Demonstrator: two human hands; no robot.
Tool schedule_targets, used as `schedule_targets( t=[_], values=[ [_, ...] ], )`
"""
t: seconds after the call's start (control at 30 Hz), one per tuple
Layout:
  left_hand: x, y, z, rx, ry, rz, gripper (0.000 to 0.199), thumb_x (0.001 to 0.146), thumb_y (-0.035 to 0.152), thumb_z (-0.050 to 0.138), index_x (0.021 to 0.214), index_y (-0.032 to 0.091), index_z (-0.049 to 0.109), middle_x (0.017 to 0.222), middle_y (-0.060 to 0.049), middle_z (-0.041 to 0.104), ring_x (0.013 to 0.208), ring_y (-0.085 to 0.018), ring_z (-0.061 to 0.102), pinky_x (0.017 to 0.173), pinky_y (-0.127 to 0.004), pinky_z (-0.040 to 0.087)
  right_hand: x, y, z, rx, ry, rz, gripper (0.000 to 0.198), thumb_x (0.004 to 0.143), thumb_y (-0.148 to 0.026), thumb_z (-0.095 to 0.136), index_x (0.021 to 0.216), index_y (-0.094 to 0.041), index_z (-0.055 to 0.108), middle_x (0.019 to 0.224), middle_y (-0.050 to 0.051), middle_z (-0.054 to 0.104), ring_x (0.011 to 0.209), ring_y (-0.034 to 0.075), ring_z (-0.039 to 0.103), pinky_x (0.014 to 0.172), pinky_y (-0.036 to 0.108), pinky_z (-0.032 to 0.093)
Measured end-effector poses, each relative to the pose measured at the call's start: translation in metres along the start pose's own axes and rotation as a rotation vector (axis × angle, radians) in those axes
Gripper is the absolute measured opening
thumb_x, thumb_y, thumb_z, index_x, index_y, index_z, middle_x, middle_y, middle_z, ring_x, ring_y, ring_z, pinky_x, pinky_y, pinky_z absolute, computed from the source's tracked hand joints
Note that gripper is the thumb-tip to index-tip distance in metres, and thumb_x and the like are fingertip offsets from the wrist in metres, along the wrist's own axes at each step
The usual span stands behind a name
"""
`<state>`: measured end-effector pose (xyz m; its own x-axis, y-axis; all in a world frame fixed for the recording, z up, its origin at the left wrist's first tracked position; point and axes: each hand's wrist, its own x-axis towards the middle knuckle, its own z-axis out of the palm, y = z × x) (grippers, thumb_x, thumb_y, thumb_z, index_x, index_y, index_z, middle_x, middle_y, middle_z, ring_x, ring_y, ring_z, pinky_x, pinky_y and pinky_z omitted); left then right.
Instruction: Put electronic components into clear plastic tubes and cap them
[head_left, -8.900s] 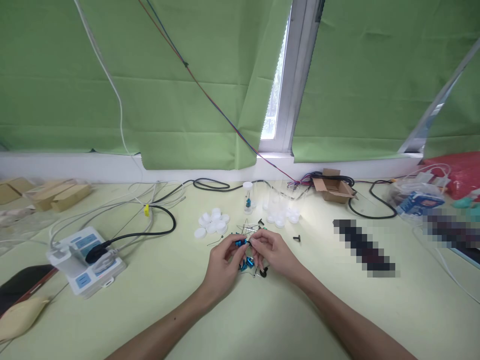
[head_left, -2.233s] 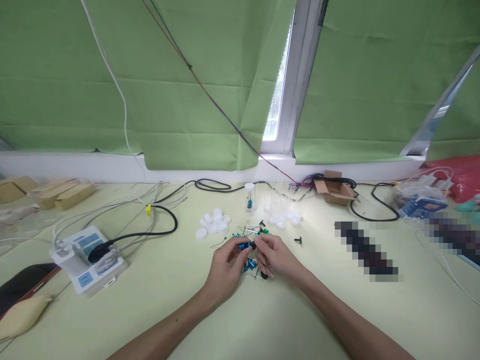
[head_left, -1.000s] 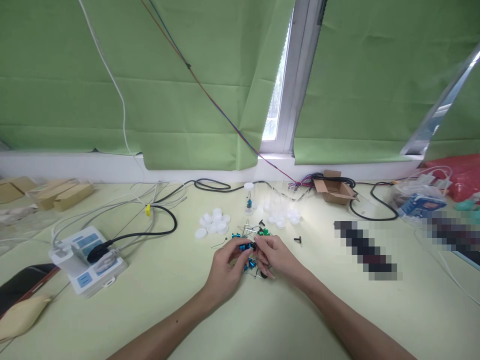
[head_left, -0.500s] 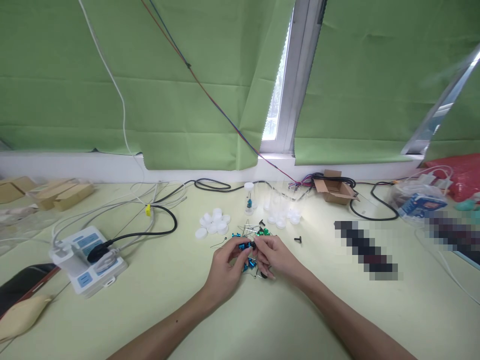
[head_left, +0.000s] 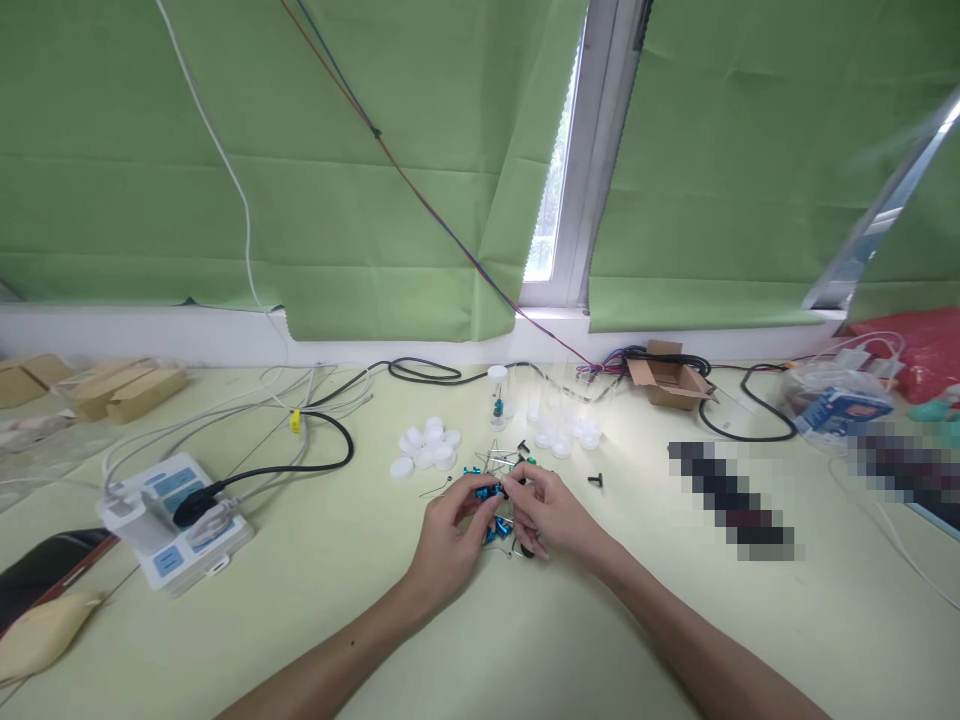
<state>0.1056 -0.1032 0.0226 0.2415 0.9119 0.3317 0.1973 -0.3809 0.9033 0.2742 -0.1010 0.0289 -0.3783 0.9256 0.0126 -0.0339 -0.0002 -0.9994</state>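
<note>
The bare left hand (head_left: 454,518) is grasping a small blue metallic part (head_left: 488,491) above the pale green tabletop (head_left: 465,650). The bare right hand (head_left: 546,505) is pinching the part's right end — the fingertips are hiding the exact contact. Loose blue metallic pieces (head_left: 502,526) are lying just below the hands. White round plastic caps (head_left: 426,452) are lying beyond the left hand; near them, a clear cylindrical tube (head_left: 497,393) is standing upright — white-lidded, containing a blue piece.
</note>
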Motion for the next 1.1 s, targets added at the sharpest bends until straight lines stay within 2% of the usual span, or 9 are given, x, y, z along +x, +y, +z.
schedule_targets(
  t=[0.13, 0.33, 0.6, 0.97, 1.1],
  values=[
    [0.0008, 0.001, 0.0002, 0.007, 0.002, 0.007, 0.018, 0.09, 0.032, 0.059, 0.1, 0.019, 0.065, 0.078, -0.003, 0.067, 0.064, -0.015, 0.062, 0.057, -0.025, 0.049, 0.0001, -0.0027, 0.0006, 0.017, -0.006, -0.001, 0.043, 0.087, -0.065, 0.054, 0.087, -0.022, 0.047, 0.041, -0.013, 0.041, 0.029, 0.009, 0.041, 0.03, 0.017, 0.032],
    [0.0004, -0.0002, 0.0, 0.012, -0.002, 0.023, 0.018, 0.09, 0.031, 0.059, 0.101, 0.019, 0.066, 0.077, -0.003, 0.067, 0.066, -0.015, 0.064, 0.058, -0.025, 0.05, 0.0034, 0.0026, 0.0003, 0.022, 0.015, 0.0, 0.047, 0.089, -0.065, 0.05, 0.074, -0.022, 0.045, 0.042, -0.011, 0.04, 0.029, 0.008, 0.041, 0.028, 0.018, 0.031],
    [0.0007, -0.0007, -0.0008, 0.017, 0.002, 0.01, 0.017, 0.091, 0.032, 0.058, 0.1, 0.02, 0.065, 0.072, -0.001, 0.065, 0.062, -0.015, 0.062, 0.058, -0.025, 0.05, -0.0003, -0.0022, -0.0007, -0.008, -0.014, -0.005, 0.039, 0.089, -0.061, 0.053, 0.089, -0.022, 0.047, 0.04, -0.011, 0.049, 0.027, 0.007, 0.038, 0.031, 0.017, 0.03],
    [0.0011, -0.0021, -0.001, 0.022, -0.006, 0.014, 0.018, 0.09, 0.032, 0.058, 0.101, 0.02, 0.066, 0.073, -0.002, 0.065, 0.064, -0.015, 0.061, 0.06, -0.026, 0.05, 0.0023, 0.002, -0.001, -0.022, 0.009, 0.003, 0.045, 0.089, -0.065, 0.05, 0.08, -0.021, 0.049, 0.04, -0.01, 0.046, 0.028, 0.009, 0.041, 0.03, 0.019, 0.03],
    [0.0013, -0.004, -0.0011, 0.007, 0.001, -0.006, 0.018, 0.09, 0.033, 0.058, 0.101, 0.02, 0.065, 0.069, 0.0, 0.063, 0.061, -0.014, 0.06, 0.058, -0.025, 0.049, 0.0021, 0.0, -0.0016, -0.032, 0.003, -0.003, 0.041, 0.089, -0.063, 0.051, 0.088, -0.021, 0.049, 0.039, -0.01, 0.049, 0.027, 0.008, 0.038, 0.032, 0.018, 0.031]
  ],
)
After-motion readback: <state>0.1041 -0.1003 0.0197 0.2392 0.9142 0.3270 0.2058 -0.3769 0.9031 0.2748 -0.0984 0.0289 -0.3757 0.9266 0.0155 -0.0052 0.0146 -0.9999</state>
